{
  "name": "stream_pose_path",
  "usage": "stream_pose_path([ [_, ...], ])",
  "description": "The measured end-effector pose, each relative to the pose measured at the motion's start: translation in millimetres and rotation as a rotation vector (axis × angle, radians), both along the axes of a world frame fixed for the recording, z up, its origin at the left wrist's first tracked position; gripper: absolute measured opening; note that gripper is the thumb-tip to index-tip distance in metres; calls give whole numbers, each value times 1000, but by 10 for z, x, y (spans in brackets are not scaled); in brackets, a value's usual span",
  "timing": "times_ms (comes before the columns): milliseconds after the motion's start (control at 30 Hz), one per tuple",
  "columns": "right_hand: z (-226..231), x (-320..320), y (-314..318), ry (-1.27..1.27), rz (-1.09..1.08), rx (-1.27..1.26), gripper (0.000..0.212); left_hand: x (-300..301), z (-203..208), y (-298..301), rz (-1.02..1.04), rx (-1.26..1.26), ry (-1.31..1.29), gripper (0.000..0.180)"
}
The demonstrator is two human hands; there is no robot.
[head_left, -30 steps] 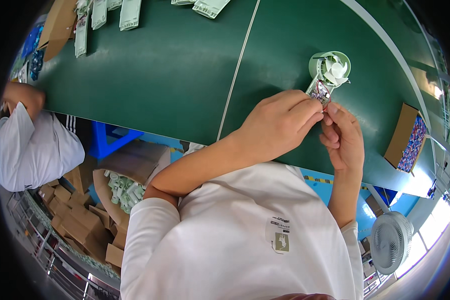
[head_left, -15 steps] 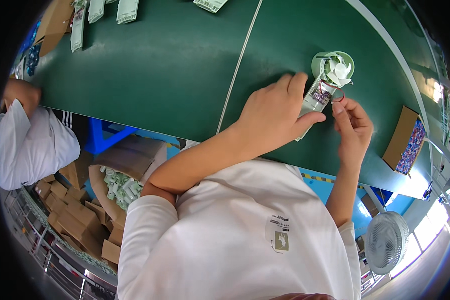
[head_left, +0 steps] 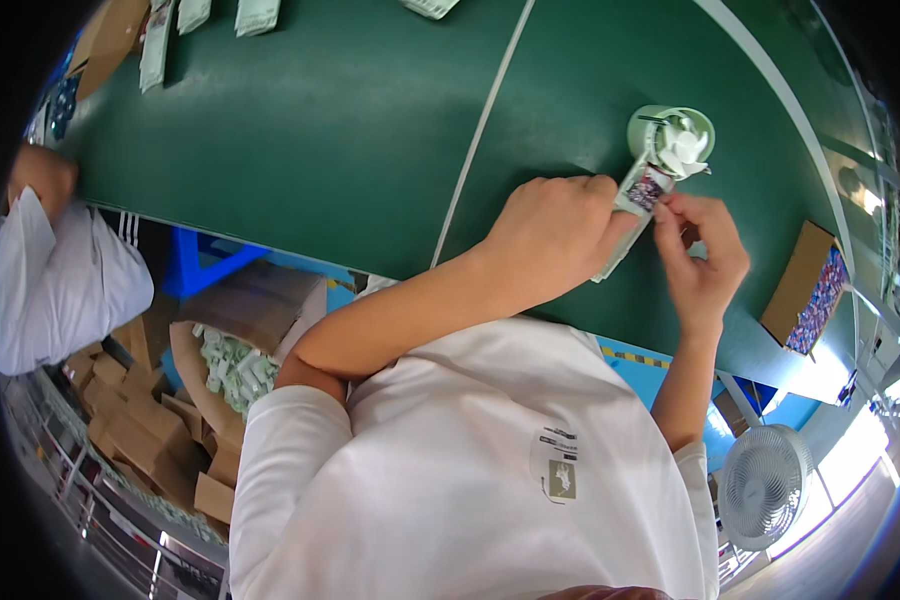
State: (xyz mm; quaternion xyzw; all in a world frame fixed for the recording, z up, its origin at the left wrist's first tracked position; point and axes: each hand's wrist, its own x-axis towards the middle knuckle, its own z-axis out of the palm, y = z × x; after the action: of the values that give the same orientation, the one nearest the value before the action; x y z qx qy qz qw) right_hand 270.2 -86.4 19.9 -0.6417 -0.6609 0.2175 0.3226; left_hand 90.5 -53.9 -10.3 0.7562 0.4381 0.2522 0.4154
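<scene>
On the green table lies an open handheld fan (head_left: 620,250), pale green, with white blades (head_left: 684,150) in its round head. A small circuit board (head_left: 647,188) shows inside its uncovered handle. My left hand (head_left: 560,228) is closed over the handle's left side, its thumb against the housing near the board. From the right, my right hand (head_left: 707,240) pinches at the board's edge, thumb and forefinger together. The thin red wire it held is now mostly hidden by the fingertips.
Several pale green housing parts (head_left: 257,16) lie at the table's far left. A cardboard box of small colourful parts (head_left: 803,290) stands at the right edge. Below the table is a carton of pale green pieces (head_left: 288,300). A co-worker's arm (head_left: 45,178) is at left.
My right hand has brought the wire's end left, up against the circuit board. My left hand has shifted slightly, with its fingers curled in and its thumb now on the handle.
</scene>
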Motion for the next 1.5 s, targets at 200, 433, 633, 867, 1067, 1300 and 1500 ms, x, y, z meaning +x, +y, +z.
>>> stream_pose_path([
  [200, 104, -187, 36, -387, 98, 15, 11, -92, -70, -60, 107, -63, -19, 22],
  [433, 92, -170, 32, -46, -28, -80, 14, -143, -6, -70, 76, -29, -15, 21],
  [633, 212, -177, 136, 507, -309, -626, 18, -156, -96, -55, 101, 7, -61, 17],
  [867, -38, -159, 183, 705, -281, -614, 25, -126, -5, -34, 106, -52, -7, 21],
  [1067, -188, -37, 182, 1080, -177, -356, 28, -64, -19, 34, 247, -122, -29, 22],
  [1300, 329, 1745, -108, -138, -812, 198, 27, -272, 54, -66, 297, 14, -29, 28],
  [1500, 246, 2640, -254, -449, -821, 141, 24, -309, 116, 0, 237, 62, -68, 27],
])
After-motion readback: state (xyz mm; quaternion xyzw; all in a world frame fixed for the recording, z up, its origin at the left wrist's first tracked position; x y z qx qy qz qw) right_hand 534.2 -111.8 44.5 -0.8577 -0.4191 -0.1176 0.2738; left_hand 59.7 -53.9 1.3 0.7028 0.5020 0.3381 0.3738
